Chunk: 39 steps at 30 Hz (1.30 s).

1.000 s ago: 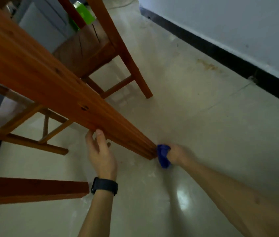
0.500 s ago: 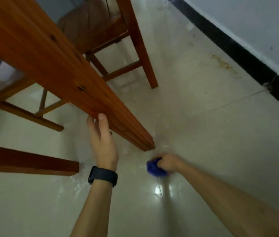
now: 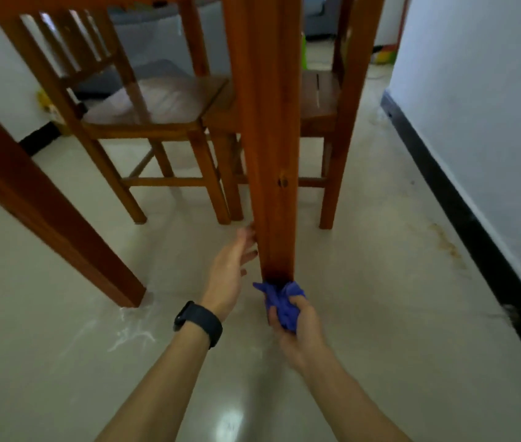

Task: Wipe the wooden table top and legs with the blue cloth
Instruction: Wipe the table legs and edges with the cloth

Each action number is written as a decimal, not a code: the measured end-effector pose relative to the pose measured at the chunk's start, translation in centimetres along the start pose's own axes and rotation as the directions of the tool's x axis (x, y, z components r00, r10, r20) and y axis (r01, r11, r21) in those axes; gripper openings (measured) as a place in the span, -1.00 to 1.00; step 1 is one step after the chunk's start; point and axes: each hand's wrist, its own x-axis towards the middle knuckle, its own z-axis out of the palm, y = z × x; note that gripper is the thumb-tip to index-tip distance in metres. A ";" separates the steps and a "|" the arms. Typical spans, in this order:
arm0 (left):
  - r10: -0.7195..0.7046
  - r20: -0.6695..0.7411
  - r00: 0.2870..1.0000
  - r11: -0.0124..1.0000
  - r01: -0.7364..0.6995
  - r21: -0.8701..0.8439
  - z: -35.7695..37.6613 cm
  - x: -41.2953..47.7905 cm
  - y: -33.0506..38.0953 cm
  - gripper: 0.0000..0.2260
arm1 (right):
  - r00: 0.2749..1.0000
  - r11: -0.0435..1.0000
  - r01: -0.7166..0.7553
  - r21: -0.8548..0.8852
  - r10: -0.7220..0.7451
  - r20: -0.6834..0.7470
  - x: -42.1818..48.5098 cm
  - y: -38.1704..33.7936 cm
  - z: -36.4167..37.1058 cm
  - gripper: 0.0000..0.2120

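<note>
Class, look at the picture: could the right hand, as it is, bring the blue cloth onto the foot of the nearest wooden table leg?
Probably yes. The right hand grips the crumpled blue cloth just below the nearest wooden table leg, nothing between them; the open left hand sits beside it.

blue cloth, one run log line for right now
phase: wiping leg | right hand: gripping blue cloth at foot of table leg | left hand: open beside leg

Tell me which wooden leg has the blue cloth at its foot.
The upright table leg in the centre; the blue cloth, in the right hand, touches its foot, unlike the slanted leg further left.
</note>
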 end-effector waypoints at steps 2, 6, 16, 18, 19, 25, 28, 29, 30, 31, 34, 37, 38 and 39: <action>-0.116 0.067 0.991 0.988 0.108 0.106 -1.3 -0.3 -0.9 -0.45 | 0.994 0.987 0.106 -0.119 -0.104 0.019 -1.6 -0.1 1.3 -0.73; -0.213 0.256 0.943 0.976 0.196 0.090 -2.5 -1.2 -1.9 -0.48 | 0.900 0.731 0.436 -0.524 -0.361 0.245 -4.2 0.2 3.5 -0.50; 0.379 -0.205 0.903 0.896 -0.413 -0.163 -7.2 2.8 7.6 -0.54 | 0.389 -0.072 0.694 -0.716 -0.799 0.458 -8.4 -8.1 12.6 -0.64; 0.515 -0.242 0.822 0.804 -0.562 -0.197 -6.9 3.1 11.2 -0.51 | 0.388 -0.066 0.771 -0.633 -0.740 0.550 -9.6 -9.7 15.1 -0.45; 0.569 -0.242 0.786 0.754 -0.616 -0.227 -6.3 3.1 12.7 -0.52 | 0.376 -0.082 0.804 -0.589 -0.699 0.609 -10.2 -10.3 16.3 -0.44; 0.682 -0.236 0.692 0.680 -0.719 -0.142 0.1 2.5 12.6 -0.58 | 0.308 -0.191 0.807 -0.560 -0.672 0.673 -11.3 -11.0 19.0 -0.43; 0.625 -0.174 0.761 0.772 -0.636 -0.006 0.0 4.0 7.1 -0.64 | 0.379 -0.179 0.765 -0.619 -0.652 0.657 -11.7 -10.5 18.1 -0.39; 0.554 -0.079 0.829 0.832 -0.555 0.014 -0.6 4.5 4.8 -0.65 | 0.400 -0.175 0.748 -0.640 -0.651 0.645 -11.8 -10.5 17.9 -0.38; 0.444 0.041 0.895 0.894 -0.446 0.038 -1.3 5.0 2.2 -0.68 | 0.422 -0.165 0.733 -0.660 -0.651 0.631 -11.9 -10.4 17.7 -0.37; 0.326 0.148 0.934 0.940 -0.336 0.053 -2.3 5.1 -0.1 -0.72 | 0.442 -0.152 0.721 -0.676 -0.650 0.618 -12.0 -10.2 17.6 -0.37; 0.179 0.245 0.953 0.984 -0.175 -0.039 -4.2 5.8 -3.7 -0.79 | 0.467 -0.155 0.682 -0.715 -0.660 0.588 -11.9 -9.4 17.6 -0.36; 0.343 0.200 0.918 0.933 -0.307 -0.190 -4.6 6.8 1.7 -0.73 | 0.448 -0.199 0.658 -0.726 -0.671 0.591 -11.5 -9.4 17.9 -0.37; 0.415 0.172 0.893 0.899 -0.375 -0.225 -4.6 6.8 4.6 -0.70 | 0.447 -0.210 0.645 -0.735 -0.676 0.586 -11.4 -9.3 17.9 -0.38; 0.490 0.131 0.862 0.859 -0.451 -0.244 -4.7 6.4 7.6 -0.67 | 0.438 -0.222 0.639 -0.737 -0.683 0.585 -11.3 -9.3 18.0 -0.39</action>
